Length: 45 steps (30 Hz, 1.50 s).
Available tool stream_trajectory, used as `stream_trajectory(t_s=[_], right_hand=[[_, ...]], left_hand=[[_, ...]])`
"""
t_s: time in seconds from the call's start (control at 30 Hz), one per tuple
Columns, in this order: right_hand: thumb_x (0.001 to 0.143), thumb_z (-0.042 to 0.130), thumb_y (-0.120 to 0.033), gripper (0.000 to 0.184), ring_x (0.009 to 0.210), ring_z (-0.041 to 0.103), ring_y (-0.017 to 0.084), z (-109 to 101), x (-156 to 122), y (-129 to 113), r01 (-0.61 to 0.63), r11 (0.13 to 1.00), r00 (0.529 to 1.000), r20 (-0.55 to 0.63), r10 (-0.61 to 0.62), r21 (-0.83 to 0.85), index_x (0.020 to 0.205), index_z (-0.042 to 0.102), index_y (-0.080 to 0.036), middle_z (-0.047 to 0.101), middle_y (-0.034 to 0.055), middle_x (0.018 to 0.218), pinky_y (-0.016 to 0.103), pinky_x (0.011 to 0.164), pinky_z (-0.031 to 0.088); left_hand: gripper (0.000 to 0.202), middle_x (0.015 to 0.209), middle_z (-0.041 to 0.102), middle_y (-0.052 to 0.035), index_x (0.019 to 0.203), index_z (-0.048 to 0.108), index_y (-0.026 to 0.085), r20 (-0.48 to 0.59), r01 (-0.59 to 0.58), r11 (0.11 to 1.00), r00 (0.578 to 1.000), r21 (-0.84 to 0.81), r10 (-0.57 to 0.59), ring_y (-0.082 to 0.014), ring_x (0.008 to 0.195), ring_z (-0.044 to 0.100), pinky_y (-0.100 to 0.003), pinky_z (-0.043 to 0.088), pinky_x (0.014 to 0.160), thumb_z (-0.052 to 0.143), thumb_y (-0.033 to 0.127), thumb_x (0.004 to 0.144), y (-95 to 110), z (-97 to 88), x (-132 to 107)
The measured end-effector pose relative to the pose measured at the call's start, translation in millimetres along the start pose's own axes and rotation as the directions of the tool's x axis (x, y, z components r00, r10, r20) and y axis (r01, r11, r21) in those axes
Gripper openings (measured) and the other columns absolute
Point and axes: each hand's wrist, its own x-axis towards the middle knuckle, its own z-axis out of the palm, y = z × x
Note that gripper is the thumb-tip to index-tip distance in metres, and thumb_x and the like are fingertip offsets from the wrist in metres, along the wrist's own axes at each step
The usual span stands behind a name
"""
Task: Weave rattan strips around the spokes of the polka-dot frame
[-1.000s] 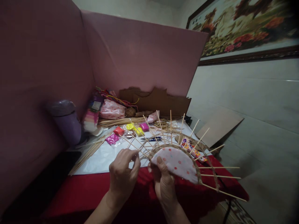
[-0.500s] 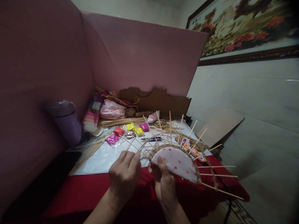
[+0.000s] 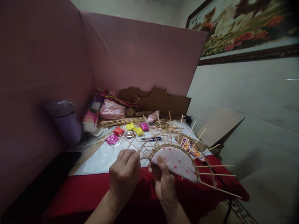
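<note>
My right hand [image 3: 164,181] grips the near edge of a round basket base [image 3: 178,161] covered in white cloth with pink dots, thumb pressed on top. Thin wooden spokes [image 3: 217,166] fan out from its rim, with brown cane woven around the edge. My left hand [image 3: 123,174] is closed just left of the base, fingers pinched at a spoke or cane strand where the weave starts. Both hands hover over the red cloth [image 3: 93,193] at the table's near edge.
On a white sheet [image 3: 105,157] lie bundles of sticks [image 3: 88,152], coloured clay packets [image 3: 119,131], blue scissors [image 3: 153,139] and a spotted strip [image 3: 191,149]. A purple container [image 3: 66,121], pink bags [image 3: 112,109] and cardboard [image 3: 158,101] stand at the back. Pink partition walls [image 3: 140,53] close off left and rear.
My left hand's fingers have closed down and drawn in toward the base's left edge. The basket base has tilted slightly, its right-hand spokes dropping a little.
</note>
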Motion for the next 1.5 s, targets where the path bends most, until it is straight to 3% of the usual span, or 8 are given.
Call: stream_trajectory(t_s=[0.23,0.47,0.87,1.2,1.33,1.5], right_hand=[[0.064,0.073,-0.029,0.02,0.055,0.05,0.009,-0.7,0.0,0.0,0.009,1.0,1.0,0.02,-0.008,-0.019,0.067,0.059,-0.015,0.057,-0.0032,0.061,0.024,0.06,0.045],[0.061,0.075,-0.027,0.021,0.058,0.051,0.01,0.4,0.0,-0.2,0.028,0.999,0.999,-0.043,-0.029,-0.016,0.069,0.058,-0.015,0.056,-0.0029,0.063,0.026,0.061,0.047],[0.064,0.073,-0.027,0.018,0.055,0.051,0.009,1.8,-2.3,-1.3,0.022,1.0,1.0,-0.002,-0.022,-0.021,0.066,0.059,-0.015,0.058,-0.0034,0.059,0.023,0.059,0.044],[0.061,0.075,-0.026,0.019,0.058,0.053,0.01,1.2,-1.1,-1.1,-0.004,1.0,0.999,-0.054,0.004,-0.003,0.069,0.062,-0.016,0.06,-0.0033,0.062,0.024,0.061,0.046],[0.062,0.074,-0.028,0.02,0.055,0.051,0.01,2.1,-1.1,-1.8,-0.003,1.0,1.0,-0.025,0.002,-0.021,0.066,0.06,-0.015,0.058,-0.0027,0.06,0.024,0.058,0.046],[0.062,0.074,-0.025,0.019,0.058,0.052,0.009,2.0,-0.5,-1.6,-0.015,1.0,1.0,-0.018,0.015,0.022,0.071,0.061,-0.015,0.059,-0.0032,0.065,0.025,0.064,0.048]], left_hand=[[0.023,0.089,0.06,-0.0072,0.092,0.057,0.018,-0.041,0.048,0.992,0.998,-0.114,-0.053,-0.0187,0.085,0.056,-0.033,0.049,0.074,0.053,0.002,0.076,-0.7,5.2,0.3],[0.023,0.086,0.061,-0.0063,0.092,0.056,0.018,-0.043,0.091,0.968,0.994,-0.235,-0.104,-0.0175,0.082,0.058,-0.032,0.05,0.071,0.05,0.001,0.077,2.1,6.4,1.7],[0.025,0.087,0.064,-0.0056,0.095,0.059,0.017,-0.067,0.165,0.927,0.978,-0.337,-0.199,-0.0167,0.083,0.06,-0.031,0.05,0.074,0.054,0.001,0.076,2.6,4.8,-1.5],[0.029,0.086,0.063,-0.0062,0.097,0.058,0.018,-0.032,0.103,0.962,0.993,-0.251,-0.115,-0.0181,0.082,0.059,-0.032,0.05,0.071,0.051,0.0,0.076,1.9,5.5,-2.9],[0.031,0.087,0.062,-0.007,0.098,0.058,0.017,-0.031,0.068,0.974,0.997,-0.215,-0.076,-0.0184,0.083,0.058,-0.033,0.05,0.073,0.051,-0.002,0.074,0.8,7.2,-3.5],[0.033,0.087,0.061,-0.0086,0.098,0.059,0.017,-0.026,0.007,0.997,1.0,-0.078,-0.009,-0.0197,0.083,0.057,-0.033,0.05,0.069,0.054,-0.002,0.072,-2.0,8.0,-5.1]])
